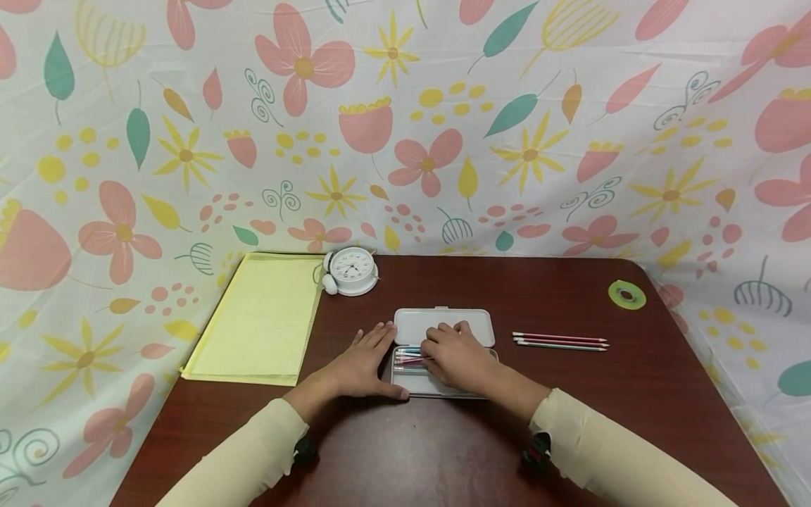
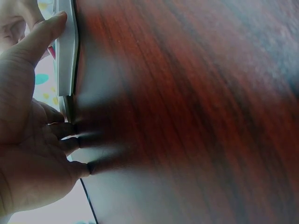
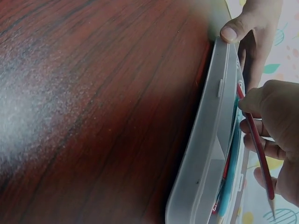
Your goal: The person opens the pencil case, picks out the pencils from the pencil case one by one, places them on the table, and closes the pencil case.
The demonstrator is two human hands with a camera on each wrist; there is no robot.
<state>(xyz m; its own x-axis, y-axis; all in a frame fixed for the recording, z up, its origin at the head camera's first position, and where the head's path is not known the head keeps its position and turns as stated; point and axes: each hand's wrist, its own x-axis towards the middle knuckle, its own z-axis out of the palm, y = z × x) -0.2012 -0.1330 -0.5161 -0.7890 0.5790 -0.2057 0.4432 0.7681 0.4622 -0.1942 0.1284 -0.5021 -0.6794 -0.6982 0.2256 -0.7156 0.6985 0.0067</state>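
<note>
A white pencil case (image 1: pixel 421 384) lies on the table with its lid (image 1: pixel 443 322) folded back. Several pencils (image 1: pixel 405 358) are inside, toward its left part. My right hand (image 1: pixel 457 358) is over the case and pinches a red pencil (image 3: pixel 259 151) between thumb and fingers, its sharpened tip pointing out past the palm. Beneath that pencil, a teal pencil (image 3: pixel 228 179) lies in the case. My left hand (image 1: pixel 362 360) is spread at the case's left side, its thumb on the front left corner and its other fingertips down beside the lid.
Three pencils (image 1: pixel 560 341) lie side by side right of the case. A green roll of tape (image 1: pixel 627 294) sits at the back right. At the back left are a white alarm clock (image 1: pixel 352 270) and a yellow mesh pouch (image 1: pixel 256 320). A flowered curtain (image 1: pixel 424 141) hangs behind the table.
</note>
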